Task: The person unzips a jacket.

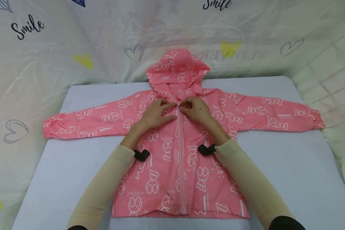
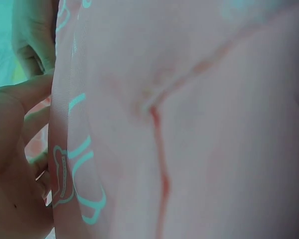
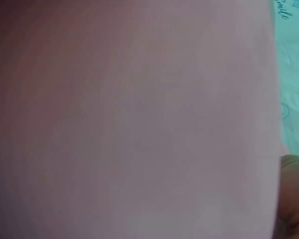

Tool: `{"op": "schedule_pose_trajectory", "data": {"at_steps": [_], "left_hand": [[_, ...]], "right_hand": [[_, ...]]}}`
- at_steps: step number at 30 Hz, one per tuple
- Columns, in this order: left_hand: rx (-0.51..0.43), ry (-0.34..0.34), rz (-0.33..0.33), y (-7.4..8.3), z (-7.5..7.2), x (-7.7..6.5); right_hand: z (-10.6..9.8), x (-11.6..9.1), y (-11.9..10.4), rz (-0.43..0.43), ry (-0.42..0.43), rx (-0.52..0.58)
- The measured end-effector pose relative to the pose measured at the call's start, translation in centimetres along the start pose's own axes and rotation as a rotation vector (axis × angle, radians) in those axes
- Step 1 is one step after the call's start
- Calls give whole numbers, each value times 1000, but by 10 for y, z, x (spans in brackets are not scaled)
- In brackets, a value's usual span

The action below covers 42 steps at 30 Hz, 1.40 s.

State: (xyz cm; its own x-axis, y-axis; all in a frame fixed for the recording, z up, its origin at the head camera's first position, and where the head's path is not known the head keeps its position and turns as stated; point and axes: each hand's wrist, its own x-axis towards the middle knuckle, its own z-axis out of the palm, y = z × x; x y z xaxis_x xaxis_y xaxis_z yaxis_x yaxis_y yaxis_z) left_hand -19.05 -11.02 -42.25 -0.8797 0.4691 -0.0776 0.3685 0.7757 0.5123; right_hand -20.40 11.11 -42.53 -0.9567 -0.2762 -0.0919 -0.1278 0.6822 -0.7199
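Note:
A pink hooded jacket [image 1: 166, 150] with white bear outlines lies front up, sleeves spread. Its pale zipper [image 1: 181, 166] runs down the middle, closed along the front as far as I can see. At the zipper's top, my right hand [image 1: 197, 110] pinches the small metal zipper pull [image 1: 179, 106] between thumb and fingers. Opposite it, my left hand [image 1: 158, 114] rests on the chest, index finger and thumb reaching apart toward the zipper. Blurred pink fabric [image 3: 139, 124] fills most of the right wrist view, leaving only a bit of that hand at the edge.
Under the jacket is a white table [image 1: 293, 172]. A pale printed cloth [image 1: 103, 38] with hearts and lettering hangs behind, and the hood [image 1: 178, 68] extends past the table's back edge against it. Black wrist-camera pieces [image 1: 141, 155] sit just over the jacket.

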Motion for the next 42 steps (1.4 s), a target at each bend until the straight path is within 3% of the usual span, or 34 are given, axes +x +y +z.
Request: {"op": "schedule_pose_trajectory", "data": {"at_steps": [19,33,42], "left_hand": [[57,-2,16,-2,2,-2],[74,-9,6,-2,4,0],[54,-14,-9,-5,4,1]], "right_hand": [[6,1,-2,16,74,-40],[10,-1,-8,-42,20,-225],[7,-9,-12,16,-48,-174]]}}
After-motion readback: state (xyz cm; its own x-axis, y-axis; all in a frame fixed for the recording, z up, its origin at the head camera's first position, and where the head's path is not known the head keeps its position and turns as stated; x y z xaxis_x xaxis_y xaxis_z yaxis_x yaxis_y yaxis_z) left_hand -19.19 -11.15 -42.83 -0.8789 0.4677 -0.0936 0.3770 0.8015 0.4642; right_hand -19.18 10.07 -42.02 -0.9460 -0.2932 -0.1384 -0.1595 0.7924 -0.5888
